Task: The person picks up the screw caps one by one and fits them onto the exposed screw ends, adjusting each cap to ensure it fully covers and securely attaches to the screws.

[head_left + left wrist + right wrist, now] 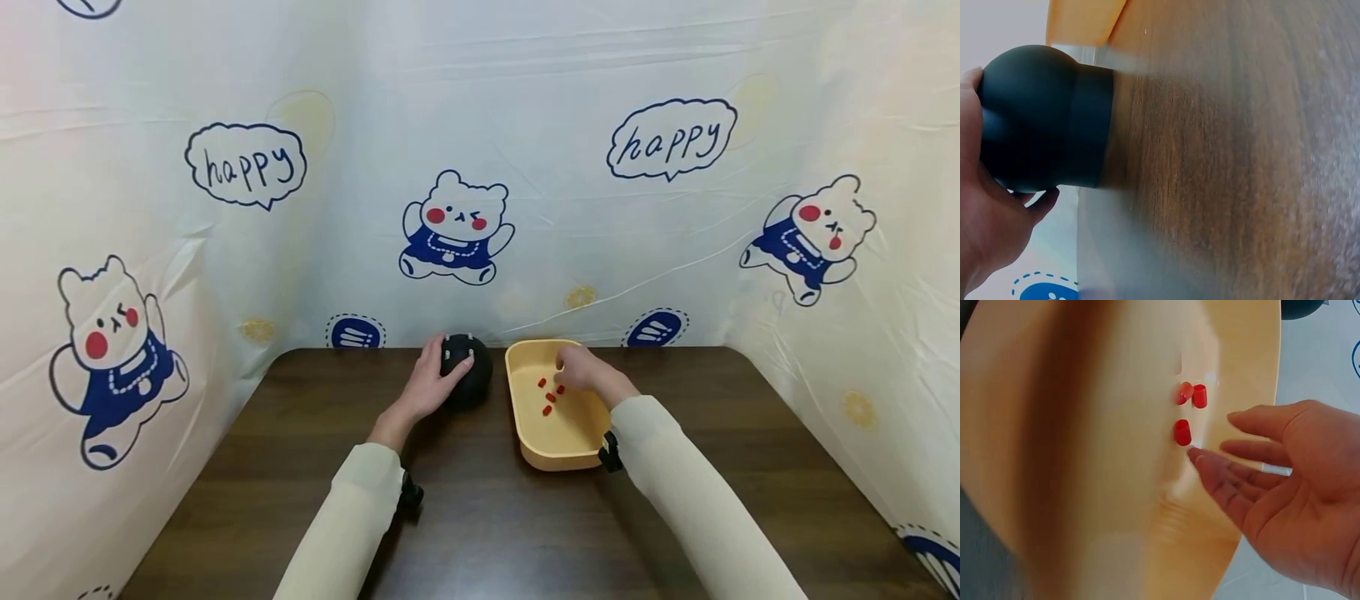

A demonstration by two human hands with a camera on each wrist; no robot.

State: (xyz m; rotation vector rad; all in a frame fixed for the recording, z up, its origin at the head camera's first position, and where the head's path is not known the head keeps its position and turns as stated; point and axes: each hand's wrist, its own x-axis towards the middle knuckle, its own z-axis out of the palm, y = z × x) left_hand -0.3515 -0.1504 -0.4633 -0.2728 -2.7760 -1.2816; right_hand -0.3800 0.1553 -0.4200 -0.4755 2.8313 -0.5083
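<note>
While your left grip (430,383) clamps the black vessel (478,383), your right grip (588,372), loosely apart, hovers by red pieces (1182,432) in the tray (562,437).

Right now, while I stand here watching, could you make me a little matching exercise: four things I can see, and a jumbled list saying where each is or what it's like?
Things:
1. Left hand
2. Small pieces
3. Tub
4. Right hand

Places, colours and states:
A. Yellow, standing on the table
B. Reaching in over the tub's rim
C. Holding the black rounded object
D. Red, lying scattered on the tub's floor

Right pairs: 1-C, 2-D, 3-A, 4-B
</note>
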